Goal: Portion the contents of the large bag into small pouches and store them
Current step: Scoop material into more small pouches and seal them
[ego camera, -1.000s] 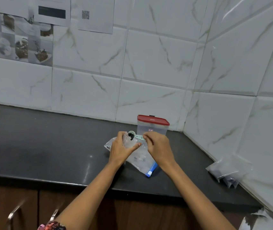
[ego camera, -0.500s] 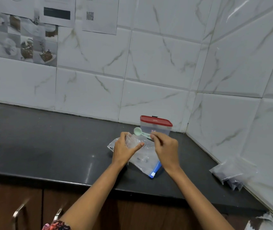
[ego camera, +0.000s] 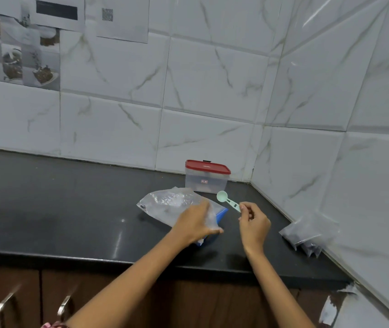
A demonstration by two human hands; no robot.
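A large clear bag (ego camera: 165,203) with a blue zip edge lies flat on the black counter (ego camera: 58,209). My left hand (ego camera: 194,224) hovers over its near end, blurred, its fingers curled round a small clear pouch (ego camera: 210,217). To the right, my right hand (ego camera: 254,223) pinches the handle of a mint-green measuring spoon (ego camera: 226,200), whose empty bowl points up and left. A clear container with a red lid (ego camera: 206,177) stands closed behind the bag.
Several filled small pouches (ego camera: 309,233) lean against the right wall tiles. The counter meets tiled walls at the back and right. Its front edge runs above brown cabinet doors with metal handles (ego camera: 64,306). Printed sheets hang on the wall at top left.
Both hands have dropped and parted. The spoon has swung away to the right, off the pouch. My left hand has moved down over the large bag's zip end.
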